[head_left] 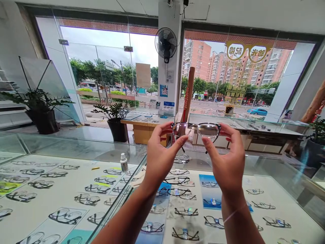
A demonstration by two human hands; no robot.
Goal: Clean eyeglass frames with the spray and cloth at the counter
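L. hand (162, 152) & r. hand (228, 157) pinch opp. ends of the glasses (194, 125) (prob. to keep them level) above the counter (264, 166).

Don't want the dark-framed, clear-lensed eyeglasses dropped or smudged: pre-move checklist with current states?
1. Left bare hand grips one end of the dark-framed, clear-lensed eyeglasses: ok.
2. Right bare hand grips the other end: ok.
3. Arms unfolded: ok, both dark temple tips show below the lenses.
4. Thumbs off the lenses: cannot tell; both overlap the lower lens edges in this view.
5. Lenses free of smudges: cannot tell; reflections show on them.
6. Small white capped bottle upright and apart from the left hand: ok.
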